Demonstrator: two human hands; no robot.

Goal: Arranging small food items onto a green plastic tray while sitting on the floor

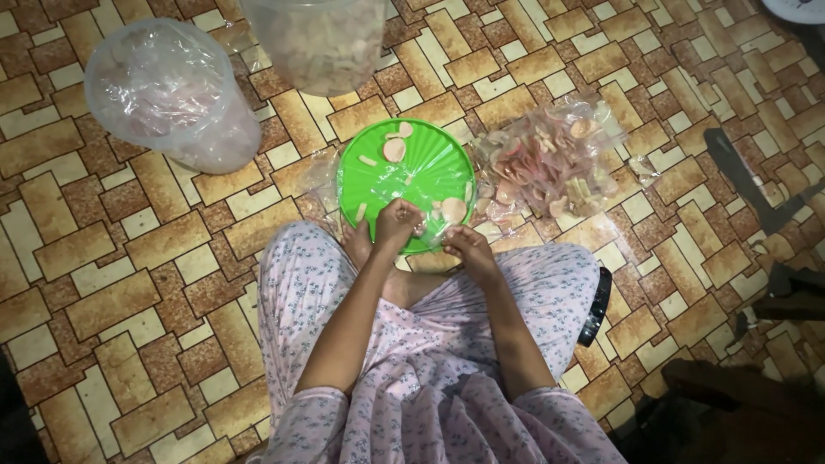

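Both hands meet over the green plate's [361,172] near rim: left hand [397,225] and right hand [468,249] pinch a small clear bag [430,225] between them, crackers [550,159] heaped alongside within reach.

Just past my fingers [404,225], a small clear plastic bag [430,225] lies crumpled on the near edge of a green round lid. To the right of them lies a bigger clear bag [550,163], slack and open, heaped with pale pink and cream chips. Farther out, up and left, stands a clear bag-lined tub [168,94]; straight ahead stands a translucent tub [318,39] of chips.
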